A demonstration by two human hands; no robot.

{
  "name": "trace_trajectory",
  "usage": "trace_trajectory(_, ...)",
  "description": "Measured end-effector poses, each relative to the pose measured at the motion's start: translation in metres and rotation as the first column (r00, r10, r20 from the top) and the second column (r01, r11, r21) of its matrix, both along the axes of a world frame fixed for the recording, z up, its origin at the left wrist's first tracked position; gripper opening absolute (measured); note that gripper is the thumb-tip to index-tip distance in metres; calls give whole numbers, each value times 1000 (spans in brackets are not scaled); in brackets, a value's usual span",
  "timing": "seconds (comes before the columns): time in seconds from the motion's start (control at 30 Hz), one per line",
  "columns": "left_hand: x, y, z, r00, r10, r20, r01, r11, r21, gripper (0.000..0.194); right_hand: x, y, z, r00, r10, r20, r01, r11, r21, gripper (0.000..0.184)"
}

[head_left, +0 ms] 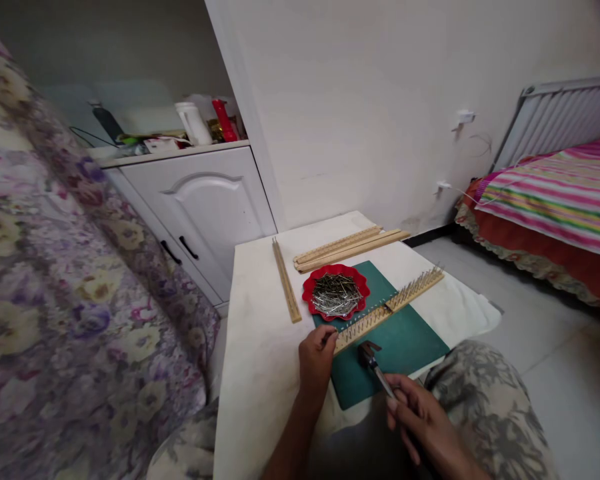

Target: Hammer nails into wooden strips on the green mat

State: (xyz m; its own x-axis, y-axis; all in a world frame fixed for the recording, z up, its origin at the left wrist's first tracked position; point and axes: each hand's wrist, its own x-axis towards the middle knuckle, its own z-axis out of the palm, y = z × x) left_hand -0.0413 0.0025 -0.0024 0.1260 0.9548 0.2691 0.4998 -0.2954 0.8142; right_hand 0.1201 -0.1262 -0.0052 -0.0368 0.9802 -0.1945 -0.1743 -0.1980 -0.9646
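Note:
My left hand (pixel 316 360) pinches the near end of a wooden strip (pixel 387 308) studded with upright nails; the strip lies across a green cutting mat (pixel 405 343). My right hand (pixel 423 420) is closed round the handle of a small hammer (pixel 370 357), whose head rests over the mat just below the strip's near end. A red scalloped dish (pixel 335 292) full of loose nails sits at the mat's far left corner, right behind the strip.
The low white table (pixel 260 360) also carries a single wooden strip (pixel 287 288) and a bundle of strips (pixel 347 248) at the far edge. A floral curtain (pixel 55 267) hangs left, a white cabinet (pixel 200 207) behind, a striped bed (pixel 555 200) right. My camouflage-clad knee (pixel 485 393) is beside the table.

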Motion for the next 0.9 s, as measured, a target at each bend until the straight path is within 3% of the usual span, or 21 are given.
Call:
trace_trajectory(0.27,0,2,-4,999,-19,-35,20,999,37,15,1,-2,4,1000,4,24,-4,1000,19,41)
trace_trajectory(0.57,0,0,-5,1000,-27,14,26,999,40,15,-8,17,50,996,63,60,-69,992,105,31)
trace_trajectory(0.9,-1,0,-6,1000,-26,9,26,999,22,16,-23,44,47,990,84,113,-102,981,163,33)
